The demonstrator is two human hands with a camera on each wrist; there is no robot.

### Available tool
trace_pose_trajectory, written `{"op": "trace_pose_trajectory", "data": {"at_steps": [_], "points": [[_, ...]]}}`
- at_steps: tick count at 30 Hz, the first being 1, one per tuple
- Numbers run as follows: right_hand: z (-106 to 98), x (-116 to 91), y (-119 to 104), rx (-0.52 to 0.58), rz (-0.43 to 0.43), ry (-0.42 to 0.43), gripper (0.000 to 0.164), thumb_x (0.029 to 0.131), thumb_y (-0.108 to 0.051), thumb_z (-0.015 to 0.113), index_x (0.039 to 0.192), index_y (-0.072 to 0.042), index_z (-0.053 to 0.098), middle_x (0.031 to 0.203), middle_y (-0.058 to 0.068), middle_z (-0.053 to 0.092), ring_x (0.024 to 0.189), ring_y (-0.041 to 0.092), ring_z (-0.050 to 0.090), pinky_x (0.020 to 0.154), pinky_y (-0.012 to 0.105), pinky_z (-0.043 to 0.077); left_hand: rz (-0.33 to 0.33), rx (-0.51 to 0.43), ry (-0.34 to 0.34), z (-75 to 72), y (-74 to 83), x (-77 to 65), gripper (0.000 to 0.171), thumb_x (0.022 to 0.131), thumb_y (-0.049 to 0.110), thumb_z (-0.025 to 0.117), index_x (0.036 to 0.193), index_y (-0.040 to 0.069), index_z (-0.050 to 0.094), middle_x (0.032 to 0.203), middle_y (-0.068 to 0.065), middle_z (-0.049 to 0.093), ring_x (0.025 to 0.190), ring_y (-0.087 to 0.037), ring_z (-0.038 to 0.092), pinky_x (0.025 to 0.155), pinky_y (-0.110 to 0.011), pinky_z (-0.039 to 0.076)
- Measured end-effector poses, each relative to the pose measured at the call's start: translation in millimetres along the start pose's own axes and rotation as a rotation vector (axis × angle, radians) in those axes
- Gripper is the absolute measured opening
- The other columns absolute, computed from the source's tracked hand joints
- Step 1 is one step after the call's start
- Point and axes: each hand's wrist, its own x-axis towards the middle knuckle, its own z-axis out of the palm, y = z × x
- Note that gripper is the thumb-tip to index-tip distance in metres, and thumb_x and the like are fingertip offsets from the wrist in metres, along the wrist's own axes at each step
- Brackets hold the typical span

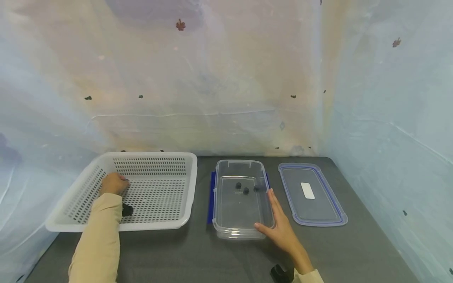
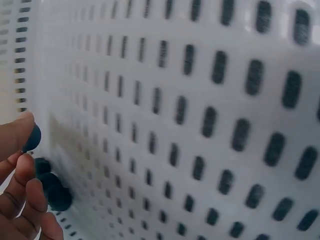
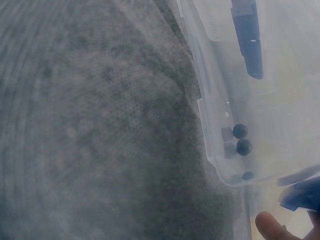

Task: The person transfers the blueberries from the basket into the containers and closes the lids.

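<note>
My left hand [image 1: 114,183] is down inside the white perforated basket [image 1: 155,225], near its left end. In the left wrist view, its thumb and fingers pinch a small dark blue ball [image 2: 33,138]. Several more dark blue balls [image 2: 59,199] lie just beyond the fingers, partly hidden by them. My right hand [image 1: 279,228] rests against the right side of a clear plastic box [image 1: 240,214], its fingers extended along the rim. A few dark balls [image 3: 244,147] sit on the floor of that box. The box has blue side clips [image 1: 211,198].
A clear lid [image 1: 313,208] with a blue-edged rim and a white label [image 1: 307,191] lies flat right of the box. All stand on a dark grey tabletop [image 1: 170,255]. Pale plastic sheeting [image 1: 219,78] closes off the back and sides.
</note>
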Motion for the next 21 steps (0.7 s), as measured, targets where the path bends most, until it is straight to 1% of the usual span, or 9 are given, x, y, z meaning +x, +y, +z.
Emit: {"op": "trace_pose_trajectory", "data": {"at_steps": [3, 5, 7, 10, 14, 15, 17, 19, 21], "points": [[0.1, -0.1, -0.4, 0.001, 0.002, -0.002, 0.104, 0.076, -0.027, 0.081, 0.155, -0.006, 0.016, 0.16, 0.01, 0.013, 0.143, 0.034, 0.018, 0.104, 0.063, 0.02, 0.041, -0.008, 0.011, -3.5, 3.4, -0.4, 0.022, 0.085, 0.006, 0.066, 0.092, -0.013, 0.056, 0.093, -0.029, 0.058, 0.088, -0.043, 0.055, 0.078, -0.052, 0.045], [0.2, -0.1, -0.5, 0.0, 0.005, -0.004, 0.105, 0.076, -0.027, 0.081, 0.155, -0.006, 0.016, 0.16, 0.009, 0.013, 0.143, 0.034, 0.018, 0.104, 0.063, 0.02, 0.095, 0.0, 0.022, -6.6, 5.8, -0.2, 0.023, 0.085, 0.007, 0.066, 0.091, -0.013, 0.056, 0.092, -0.03, 0.058, 0.087, -0.045, 0.056, 0.079, -0.053, 0.045], [0.3, -0.1, -0.8, -0.001, 0.008, -0.007, 0.104, 0.076, -0.028, 0.081, 0.155, -0.007, 0.016, 0.16, 0.009, 0.013, 0.143, 0.034, 0.018, 0.104, 0.063, 0.02, 0.136, -0.011, 0.031, -9.6, 8.6, 0.2, 0.024, 0.087, 0.007, 0.066, 0.091, -0.014, 0.055, 0.092, -0.03, 0.058, 0.087, -0.046, 0.056, 0.078, -0.054, 0.045], [0.0, 0.0, -1.3, -0.001, 0.006, -0.005, 0.104, 0.076, -0.027, 0.081, 0.155, -0.006, 0.017, 0.16, 0.013, 0.014, 0.143, 0.034, 0.018, 0.104, 0.063, 0.02, 0.195, -0.031, 0.042, -15.2, 13.1, 1.9, 0.026, 0.089, 0.009, 0.065, 0.094, -0.015, 0.056, 0.094, -0.032, 0.059, 0.088, -0.048, 0.056, 0.078, -0.057, 0.044], [-0.9, 0.0, -1.5, -0.006, 0.012, -0.003, 0.104, 0.076, -0.027, 0.081, 0.155, -0.006, 0.017, 0.16, 0.01, 0.014, 0.143, 0.032, 0.018, 0.107, 0.056, 0.019, 0.245, -0.078, 0.051, -23.5, 20.4, 3.3, 0.03, 0.092, 0.012, 0.064, 0.1, -0.016, 0.059, 0.095, -0.032, 0.062, 0.087, -0.047, 0.057, 0.077, -0.056, 0.046], [-1.2, -0.1, -1.3, -0.01, 0.016, -0.004, 0.104, 0.076, -0.027, 0.081, 0.155, -0.007, 0.017, 0.16, 0.009, 0.013, 0.143, 0.032, 0.018, 0.108, 0.054, 0.019, 0.252, -0.098, 0.05, -25.3, 22.9, 3.0, 0.03, 0.092, 0.013, 0.064, 0.102, -0.015, 0.059, 0.095, -0.032, 0.062, 0.086, -0.046, 0.058, 0.075, -0.056, 0.046], [-1.8, 0.0, -1.1, -0.015, 0.023, -0.007, 0.105, 0.076, -0.028, 0.081, 0.155, -0.007, 0.016, 0.161, 0.006, 0.013, 0.143, 0.031, 0.017, 0.108, 0.051, 0.018, 0.282, -0.112, 0.037, -30.6, 27.6, 1.6, 0.033, 0.094, 0.016, 0.064, 0.104, -0.015, 0.059, 0.096, -0.031, 0.062, 0.086, -0.045, 0.058, 0.08, -0.058, 0.044], [-2.7, 0.4, -1.1, -0.016, 0.024, -0.012, 0.105, 0.076, -0.028, 0.081, 0.155, -0.006, 0.016, 0.161, 0.005, 0.012, 0.144, 0.031, 0.017, 0.108, 0.052, 0.018, 0.298, -0.13, 0.018, -35.7, 33.0, -1.2, 0.035, 0.094, 0.018, 0.063, 0.107, -0.015, 0.058, 0.098, -0.031, 0.061, 0.088, -0.045, 0.057, 0.08, -0.058, 0.043], [-3.7, 1.1, -1.1, -0.017, 0.023, -0.017, 0.106, 0.076, -0.029, 0.082, 0.155, -0.006, 0.016, 0.161, 0.005, 0.012, 0.144, 0.031, 0.017, 0.107, 0.056, 0.018, 0.316, -0.144, 0.0, -39.3, 39.2, -5.0, 0.038, 0.095, 0.02, 0.063, 0.11, -0.014, 0.057, 0.102, -0.031, 0.06, 0.09, -0.045, 0.056, 0.08, -0.058, 0.043]]}}
